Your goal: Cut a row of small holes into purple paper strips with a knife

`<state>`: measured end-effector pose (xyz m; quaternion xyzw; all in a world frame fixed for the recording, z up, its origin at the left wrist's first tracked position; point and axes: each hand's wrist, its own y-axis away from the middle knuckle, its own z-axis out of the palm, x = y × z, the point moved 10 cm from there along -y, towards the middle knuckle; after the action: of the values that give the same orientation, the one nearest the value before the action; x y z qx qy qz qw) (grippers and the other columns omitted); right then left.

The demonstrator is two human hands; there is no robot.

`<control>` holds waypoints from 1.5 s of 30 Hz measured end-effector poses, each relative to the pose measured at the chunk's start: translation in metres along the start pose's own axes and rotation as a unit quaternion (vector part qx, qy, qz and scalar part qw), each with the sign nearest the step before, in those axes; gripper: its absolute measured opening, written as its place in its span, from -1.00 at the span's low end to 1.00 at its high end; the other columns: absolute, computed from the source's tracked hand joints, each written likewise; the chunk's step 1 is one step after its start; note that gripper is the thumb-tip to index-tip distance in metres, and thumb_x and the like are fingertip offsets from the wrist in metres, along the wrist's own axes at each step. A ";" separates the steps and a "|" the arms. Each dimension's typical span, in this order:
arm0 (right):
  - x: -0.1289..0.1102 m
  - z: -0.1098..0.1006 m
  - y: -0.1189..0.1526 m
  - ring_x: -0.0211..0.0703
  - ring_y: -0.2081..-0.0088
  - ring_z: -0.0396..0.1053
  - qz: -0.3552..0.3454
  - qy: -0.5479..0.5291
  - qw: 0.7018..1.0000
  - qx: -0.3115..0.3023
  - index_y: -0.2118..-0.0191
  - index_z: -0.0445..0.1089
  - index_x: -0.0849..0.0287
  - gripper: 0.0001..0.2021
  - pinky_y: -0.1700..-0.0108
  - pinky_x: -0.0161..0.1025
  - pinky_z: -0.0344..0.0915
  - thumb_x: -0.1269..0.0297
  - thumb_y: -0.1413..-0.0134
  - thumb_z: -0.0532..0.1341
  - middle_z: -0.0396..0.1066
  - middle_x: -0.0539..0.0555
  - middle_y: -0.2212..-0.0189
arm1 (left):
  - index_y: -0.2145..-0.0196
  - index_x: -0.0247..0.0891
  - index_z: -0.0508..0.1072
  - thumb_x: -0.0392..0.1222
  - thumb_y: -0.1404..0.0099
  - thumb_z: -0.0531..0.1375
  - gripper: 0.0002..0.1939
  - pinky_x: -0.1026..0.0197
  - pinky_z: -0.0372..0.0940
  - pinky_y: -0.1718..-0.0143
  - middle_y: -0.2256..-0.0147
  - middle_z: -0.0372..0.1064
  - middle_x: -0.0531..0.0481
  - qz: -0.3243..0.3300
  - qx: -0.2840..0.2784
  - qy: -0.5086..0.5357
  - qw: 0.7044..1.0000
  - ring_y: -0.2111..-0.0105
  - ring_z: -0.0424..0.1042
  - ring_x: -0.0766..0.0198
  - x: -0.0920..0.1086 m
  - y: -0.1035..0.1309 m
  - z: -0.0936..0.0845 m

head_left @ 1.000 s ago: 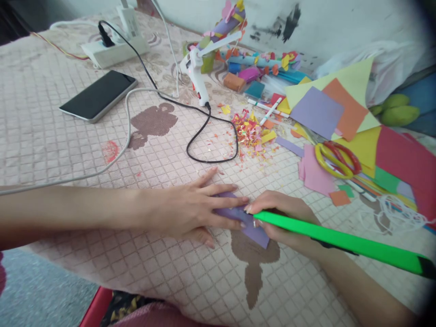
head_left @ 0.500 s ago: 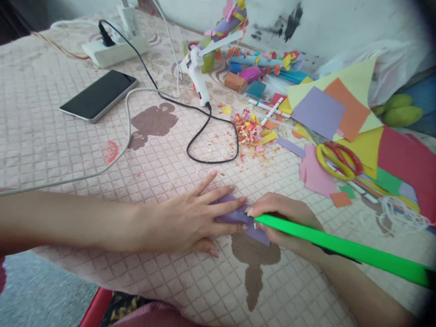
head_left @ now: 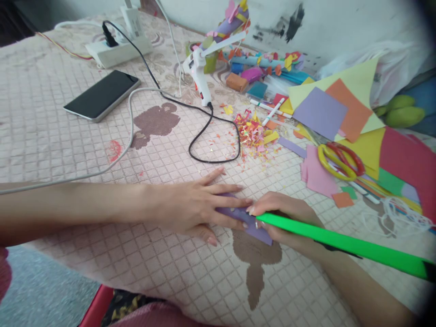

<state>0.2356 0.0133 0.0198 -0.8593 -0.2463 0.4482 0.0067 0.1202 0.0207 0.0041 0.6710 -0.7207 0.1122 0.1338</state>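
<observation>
Pressing purple paper (head_left: 261, 235) flat just below centre frame with open, spread left hand (head_left: 197, 204); pinching green tool (head_left: 340, 238) in closed right hand (head_left: 289, 206).
Ideally bracing firmly near the tool's tip, leaving fingertips clear.

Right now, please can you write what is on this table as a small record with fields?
left hand: spread, fingers over the purple paper
right hand: grip closed on the green tool, its tip at the paper
glue gun: beyond the hands, black cord looped near it
scraps: small heap, mixed colours, beside the cord
scissors: at the right, among coloured sheets
phone: at the left, dark screen up
power strip: behind the phone, plugs in it
</observation>
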 end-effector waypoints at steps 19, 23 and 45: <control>-0.004 0.000 0.002 -0.28 0.25 0.50 -0.003 0.021 1.000 0.023 0.19 0.45 0.02 -0.76 0.21 -0.33 0.40 0.54 -0.14 0.21 0.55 -0.06 0.30 | -0.37 0.11 0.11 0.09 -0.37 0.22 -0.32 -0.46 -0.26 -0.36 -0.45 -0.22 0.12 -0.047 0.003 -0.053 0.998 -0.43 -0.26 -0.28 0.004 0.004 0.005; -0.004 0.000 0.003 -0.26 0.25 0.51 0.002 0.025 0.999 0.034 0.19 0.45 0.02 -0.77 0.21 -0.32 0.40 0.53 -0.14 0.20 0.55 -0.05 0.30 | -0.37 0.11 0.11 0.09 -0.36 0.23 -0.31 -0.48 -0.21 -0.35 -0.44 -0.18 0.09 -0.046 0.017 -0.064 0.997 -0.42 -0.22 -0.30 0.006 0.004 0.003; -0.008 -0.004 0.003 -0.22 0.31 0.49 0.044 -0.001 0.997 0.060 0.18 0.48 0.06 -0.86 0.25 -0.27 0.45 0.41 -0.20 0.23 0.52 0.00 0.34 | -0.37 0.14 0.08 0.07 -0.46 0.10 -0.41 -0.34 -0.50 -0.40 -0.44 -0.22 0.16 0.006 -0.001 0.000 1.000 -0.46 -0.36 -0.04 -0.005 0.002 0.004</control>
<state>0.2362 0.0083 0.0276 -0.8669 -0.1809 0.4629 0.0387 0.1189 0.0241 -0.0012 0.6668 -0.7246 0.1119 0.1335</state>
